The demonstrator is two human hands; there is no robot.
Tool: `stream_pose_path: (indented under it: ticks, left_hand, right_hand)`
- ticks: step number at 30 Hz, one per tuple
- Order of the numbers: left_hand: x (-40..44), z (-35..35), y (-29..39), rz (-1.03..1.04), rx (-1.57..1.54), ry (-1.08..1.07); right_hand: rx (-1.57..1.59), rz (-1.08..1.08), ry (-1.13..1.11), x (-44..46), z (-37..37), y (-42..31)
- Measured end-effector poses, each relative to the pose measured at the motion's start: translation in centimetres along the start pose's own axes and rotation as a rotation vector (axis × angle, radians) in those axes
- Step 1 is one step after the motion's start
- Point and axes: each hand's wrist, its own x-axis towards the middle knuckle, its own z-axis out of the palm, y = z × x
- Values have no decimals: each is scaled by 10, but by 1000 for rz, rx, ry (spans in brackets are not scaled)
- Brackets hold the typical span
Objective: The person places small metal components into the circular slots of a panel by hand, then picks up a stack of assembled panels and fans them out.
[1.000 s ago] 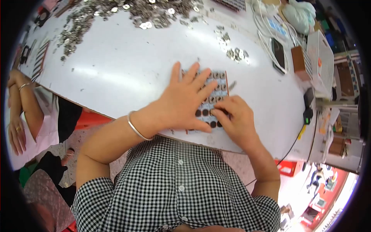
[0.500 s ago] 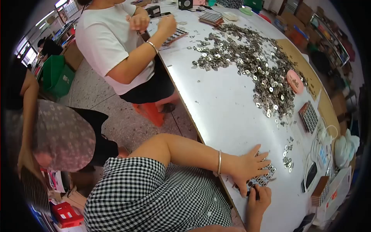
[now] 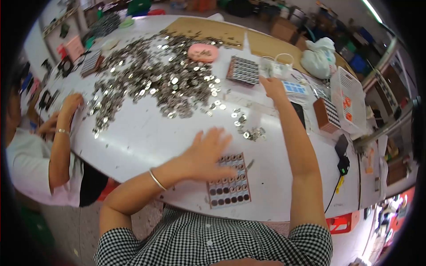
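A flat tray (image 3: pixel 230 199) with rows of round slots lies near the table's front edge; its lowest row is dark, and rings show in rows above. My left hand (image 3: pixel 206 155), slightly blurred, hovers over the tray's upper left with fingers spread and nothing in it. At the far end of my outstretched arm, my right hand (image 3: pixel 271 87) is beside a stack of filled trays (image 3: pixel 243 70). Its fingertips are near the stack's right corner, and whether they hold anything is too small to tell.
A wide heap of metal rings (image 3: pixel 177 84) covers the table's back left, with a pink dish (image 3: pixel 203 52) on it. Loose rings (image 3: pixel 251 133) lie nearer. At right are a brown block (image 3: pixel 327 116), white basket (image 3: pixel 350 99) and cables. A co-worker (image 3: pixel 40 164) sits at left.
The view has swung round. My right hand has left the tray and reached far forward to the stack. My left hand has lifted off the tray, uncovering more of its rows.
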Motion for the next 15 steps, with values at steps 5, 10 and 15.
stream_pose_path:
  ticks: [5, 10, 15]
  left_hand:
    - [158, -56, -85, -178, -523, 385]
    - [293, -55, -154, -513, -787, 435]
    - [323, -38, -175, -641, -1005, 292]
  right_hand:
    - [-40, 162, 136, 86, 42, 16]
    - [41, 254, 29, 88, 48, -8]
    - [323, 377, -71, 92, 65, -15]
